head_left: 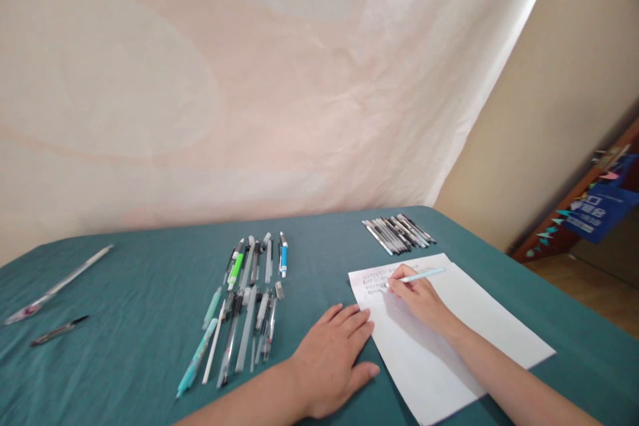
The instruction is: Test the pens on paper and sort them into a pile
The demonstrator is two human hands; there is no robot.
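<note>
My right hand (417, 296) grips a light blue pen (424, 275), its tip down on a white sheet of paper (479, 309). Rows of small dark handwriting (377, 277) fill the sheet's upper left part, close to the pen. My left hand (337, 356) lies flat on the cloth with fingers spread, its fingertips at the paper's left edge. Left of that hand, pen parts are spread in two loose groups, among them a green-gripped pen (236, 271), a blue-gripped pen (284, 256) and a turquoise pen (197, 358).
A dark green cloth (144, 299) covers the table. Behind the paper lies a row of slim pens or refills (399, 234). At far left are a long clear-wrapped stick (64, 281) and a short dark pen part (58, 331). A pale curtain (249, 80) hangs behind; a blue bag (599, 210) is at right.
</note>
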